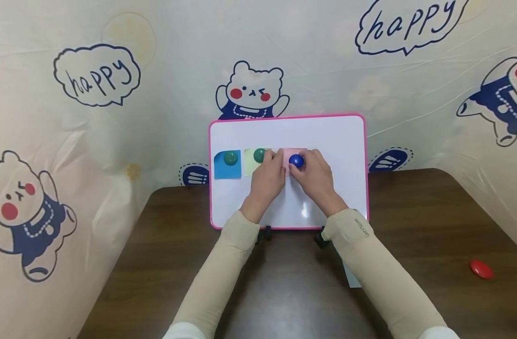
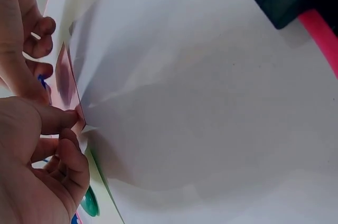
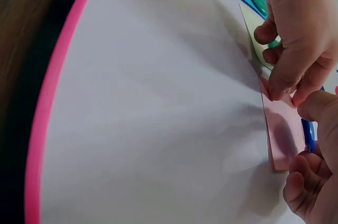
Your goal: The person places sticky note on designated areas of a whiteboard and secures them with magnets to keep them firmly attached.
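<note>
A pink sticky note (image 3: 279, 121) lies against the upright whiteboard (image 1: 241, 202). My left hand (image 1: 267, 179) pinches its left edge between thumb and finger. With thumb and fingers my right hand (image 1: 318, 175) holds a round blue magnet (image 1: 296, 161) over the front of that note. To the left, a pale green note (image 1: 250, 165) bears a green magnet (image 1: 259, 155), partly behind my left hand. Farthest left, a blue note (image 1: 227, 171) sits under another green magnet (image 1: 230, 157), its upper left corner curling.
The pink-framed board stands on black clips (image 1: 321, 240) on a dark wooden table (image 1: 165, 263). A red magnet (image 1: 481, 269) lies at the table's right. A pale flat piece (image 1: 352, 278) shows partly beneath my right forearm. Behind hangs a printed curtain (image 1: 178, 94).
</note>
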A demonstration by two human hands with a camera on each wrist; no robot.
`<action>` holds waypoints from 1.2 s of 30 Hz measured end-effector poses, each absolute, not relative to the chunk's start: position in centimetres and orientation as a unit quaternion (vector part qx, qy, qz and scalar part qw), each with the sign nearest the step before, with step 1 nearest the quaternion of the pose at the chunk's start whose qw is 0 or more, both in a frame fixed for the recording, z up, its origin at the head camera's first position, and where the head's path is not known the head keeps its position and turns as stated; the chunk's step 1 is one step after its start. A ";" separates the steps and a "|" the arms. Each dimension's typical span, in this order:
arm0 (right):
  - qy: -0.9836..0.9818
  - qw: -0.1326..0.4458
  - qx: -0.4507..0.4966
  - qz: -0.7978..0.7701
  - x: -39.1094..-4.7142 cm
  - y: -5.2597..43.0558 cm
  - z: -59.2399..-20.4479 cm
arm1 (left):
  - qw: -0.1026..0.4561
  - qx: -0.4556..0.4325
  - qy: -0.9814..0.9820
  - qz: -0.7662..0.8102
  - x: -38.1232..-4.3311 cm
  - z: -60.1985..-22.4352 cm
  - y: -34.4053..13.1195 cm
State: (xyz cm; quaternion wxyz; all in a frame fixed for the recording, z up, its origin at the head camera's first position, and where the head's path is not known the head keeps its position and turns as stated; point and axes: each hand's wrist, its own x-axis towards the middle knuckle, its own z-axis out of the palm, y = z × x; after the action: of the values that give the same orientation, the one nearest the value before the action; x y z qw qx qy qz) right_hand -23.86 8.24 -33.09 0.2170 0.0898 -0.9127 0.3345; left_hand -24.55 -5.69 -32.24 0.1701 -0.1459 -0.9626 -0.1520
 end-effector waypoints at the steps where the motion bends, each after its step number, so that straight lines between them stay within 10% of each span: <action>1: -0.913 0.215 0.088 0.334 -24.0 8.1 -33.1 | 0.171 -0.146 -0.962 -0.153 -24.5 -32.2 -5.7; 36: -0.919 0.282 0.057 0.270 -25.5 5.9 -33.0 | 0.178 -0.150 -0.960 -0.157 -24.6 -32.4 -5.8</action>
State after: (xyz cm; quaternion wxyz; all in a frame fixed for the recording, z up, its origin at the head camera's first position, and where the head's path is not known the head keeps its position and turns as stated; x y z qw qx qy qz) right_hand -25.46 5.87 -33.02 0.2825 0.0568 -0.9186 0.2703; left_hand -24.62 -5.79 -32.43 0.1779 -0.1502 -0.9598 -0.1566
